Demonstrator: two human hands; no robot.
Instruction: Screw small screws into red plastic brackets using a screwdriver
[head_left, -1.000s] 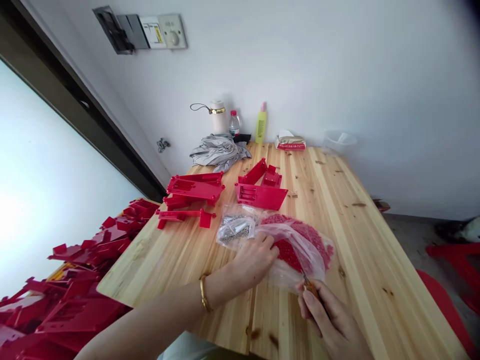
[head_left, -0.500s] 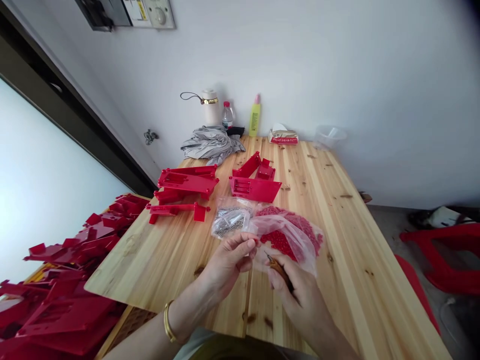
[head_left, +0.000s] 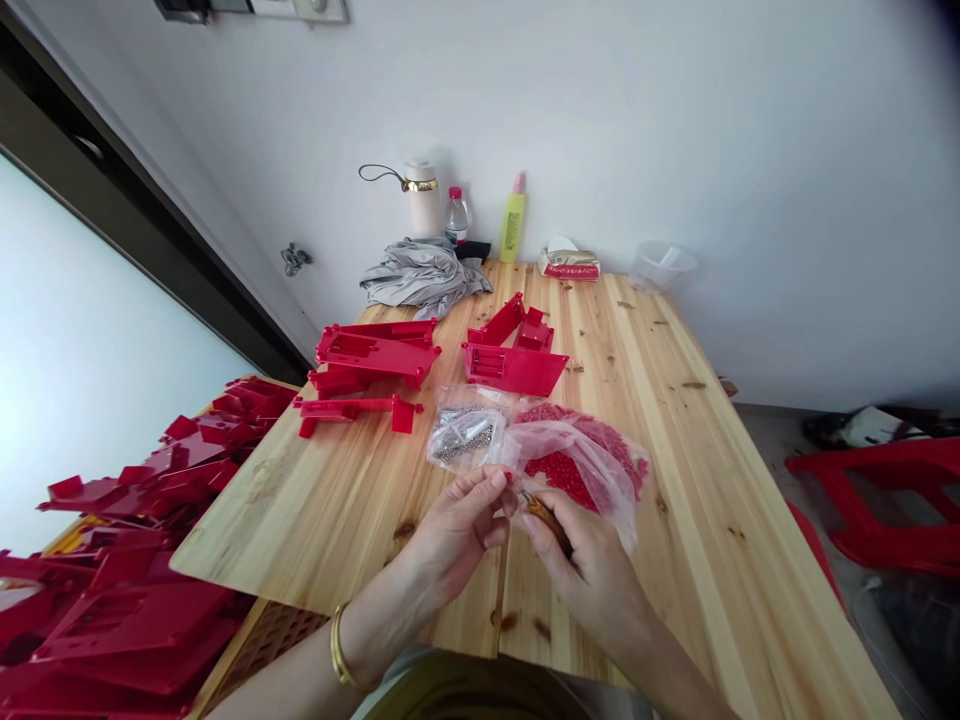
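Observation:
My left hand [head_left: 461, 530] pinches a small red plastic piece [head_left: 508, 477] between thumb and fingertips. Wrapped in my right hand [head_left: 592, 560] is a wooden-handled tool [head_left: 549, 522] with a short metal tip, which points at my left fingertips. I cannot tell whether the tip touches the red piece. Just beyond both hands lies a clear plastic bag of small red pieces [head_left: 559, 475], its film bunched over them. Beside it on the left is a clear bag of small shiny metal parts [head_left: 465, 432].
Red plastic housings [head_left: 382, 360] lie at the left of the wooden table [head_left: 720, 560], more [head_left: 517, 368] behind the bags. A heap of red housings [head_left: 135, 600] stands at the lower left. Along the wall are grey cloth [head_left: 424, 278], a white flask [head_left: 424, 205] and a yellow bottle [head_left: 513, 225].
My right hand has brought the tool's tip leftward, close against my left fingertips. The left hand keeps its pinch on the red piece. The view has tilted slightly down.

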